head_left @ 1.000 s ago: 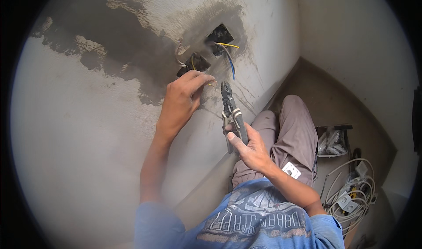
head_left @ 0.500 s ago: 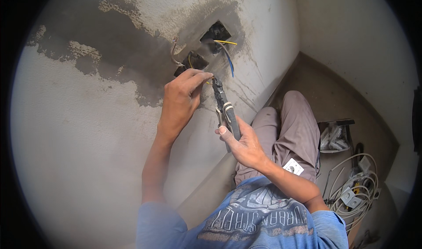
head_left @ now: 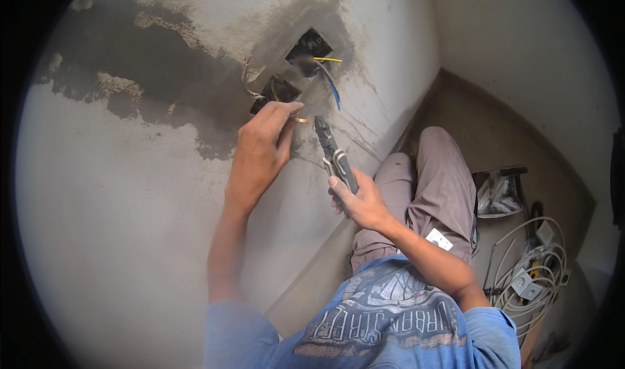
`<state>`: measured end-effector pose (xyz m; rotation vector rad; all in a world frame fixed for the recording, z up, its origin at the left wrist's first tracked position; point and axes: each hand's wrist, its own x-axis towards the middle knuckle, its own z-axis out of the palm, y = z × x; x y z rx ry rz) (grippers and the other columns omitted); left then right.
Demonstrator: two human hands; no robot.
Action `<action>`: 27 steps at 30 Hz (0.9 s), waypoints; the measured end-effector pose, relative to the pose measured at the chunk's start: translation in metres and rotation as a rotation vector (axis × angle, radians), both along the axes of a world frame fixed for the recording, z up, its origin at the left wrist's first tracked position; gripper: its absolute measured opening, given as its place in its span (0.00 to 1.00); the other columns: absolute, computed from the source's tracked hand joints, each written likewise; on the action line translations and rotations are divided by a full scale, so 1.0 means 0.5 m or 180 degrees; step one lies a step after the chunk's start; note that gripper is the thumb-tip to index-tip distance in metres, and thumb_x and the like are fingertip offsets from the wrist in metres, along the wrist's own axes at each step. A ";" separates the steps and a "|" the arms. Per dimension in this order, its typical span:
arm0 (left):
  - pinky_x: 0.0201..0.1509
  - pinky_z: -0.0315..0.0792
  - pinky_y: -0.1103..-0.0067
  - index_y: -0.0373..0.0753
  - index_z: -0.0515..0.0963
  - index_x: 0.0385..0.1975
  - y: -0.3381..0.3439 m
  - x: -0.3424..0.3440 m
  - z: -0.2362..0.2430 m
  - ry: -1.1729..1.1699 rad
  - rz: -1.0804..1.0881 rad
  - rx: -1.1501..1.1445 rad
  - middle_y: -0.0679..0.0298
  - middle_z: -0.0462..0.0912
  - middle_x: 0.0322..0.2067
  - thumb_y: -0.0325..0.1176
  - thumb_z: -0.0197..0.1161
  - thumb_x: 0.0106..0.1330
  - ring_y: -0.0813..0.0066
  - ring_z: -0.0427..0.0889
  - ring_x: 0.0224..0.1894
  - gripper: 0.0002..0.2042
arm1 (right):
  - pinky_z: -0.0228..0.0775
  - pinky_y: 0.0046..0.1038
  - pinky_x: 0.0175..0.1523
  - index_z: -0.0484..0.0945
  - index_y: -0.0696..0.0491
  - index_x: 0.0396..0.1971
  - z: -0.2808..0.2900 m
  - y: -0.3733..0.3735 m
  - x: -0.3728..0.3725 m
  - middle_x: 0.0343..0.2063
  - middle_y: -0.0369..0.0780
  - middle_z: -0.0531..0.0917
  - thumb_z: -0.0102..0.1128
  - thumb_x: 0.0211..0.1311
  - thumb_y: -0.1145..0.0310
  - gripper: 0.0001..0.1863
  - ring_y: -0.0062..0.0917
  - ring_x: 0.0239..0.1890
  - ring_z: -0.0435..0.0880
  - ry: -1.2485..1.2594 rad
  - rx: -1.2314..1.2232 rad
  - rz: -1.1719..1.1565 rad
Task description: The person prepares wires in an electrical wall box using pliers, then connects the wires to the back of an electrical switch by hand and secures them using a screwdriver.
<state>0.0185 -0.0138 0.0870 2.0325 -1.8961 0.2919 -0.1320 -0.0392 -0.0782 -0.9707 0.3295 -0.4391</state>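
Observation:
My left hand [head_left: 263, 144] pinches a thin wire [head_left: 302, 120] whose copper-coloured end sticks out past my fingertips. It is at the lower wall box [head_left: 281, 87], a dark square recess with wires in it. In my right hand [head_left: 362, 201] is a wire stripper [head_left: 335, 155] with dark handles, its jaws pointing up towards the wall and a small gap away from the wire end. From the upper wall box [head_left: 308, 46] hang a yellow wire [head_left: 328, 59] and a blue wire [head_left: 334, 92].
A white socket [head_left: 439, 239] lies on my thigh. On the floor to the right are a coil of pale cable [head_left: 501, 284], another socket plate [head_left: 525, 283] and an open box with plastic bags [head_left: 498, 196]. Dark plaster patches [head_left: 163, 63] surround the boxes.
The stripper has come away from the wire, moving slightly down and right, and the copper-coloured wire end now shows. My left hand has kept its pinch, shifting a little left.

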 end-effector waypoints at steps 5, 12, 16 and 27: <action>0.39 0.77 0.65 0.37 0.80 0.42 -0.004 -0.009 0.006 -0.0351 0.0304 0.0629 0.61 0.80 0.43 0.22 0.63 0.62 0.54 0.84 0.36 0.09 | 0.75 0.24 0.45 0.73 0.57 0.47 -0.045 0.030 -0.012 0.39 0.38 0.80 0.54 0.74 0.54 0.19 0.21 0.41 0.82 -0.0099 -0.0022 0.0067; 0.35 0.75 0.68 0.42 0.84 0.36 -0.023 -0.004 0.004 -0.1091 0.0359 0.0870 0.64 0.80 0.37 0.24 0.64 0.60 0.60 0.84 0.32 0.07 | 0.69 0.26 0.46 0.76 0.54 0.39 -0.009 0.038 0.005 0.30 0.33 0.78 0.55 0.71 0.55 0.16 0.19 0.37 0.76 -0.0251 0.0025 0.0014; 0.34 0.74 0.66 0.44 0.83 0.35 -0.026 -0.009 0.009 -0.1113 0.0354 0.0914 0.63 0.78 0.36 0.24 0.64 0.60 0.57 0.83 0.33 0.07 | 0.70 0.24 0.46 0.76 0.55 0.42 0.018 0.025 0.004 0.35 0.35 0.80 0.55 0.73 0.54 0.17 0.18 0.40 0.77 -0.0318 0.0063 0.0060; 0.35 0.72 0.71 0.43 0.84 0.37 -0.026 -0.030 0.009 -0.0731 0.0525 0.0864 0.65 0.80 0.35 0.24 0.62 0.62 0.64 0.83 0.32 0.08 | 0.71 0.23 0.42 0.77 0.54 0.41 0.020 0.017 -0.011 0.34 0.36 0.81 0.55 0.73 0.53 0.17 0.16 0.38 0.78 -0.0332 -0.0087 0.0080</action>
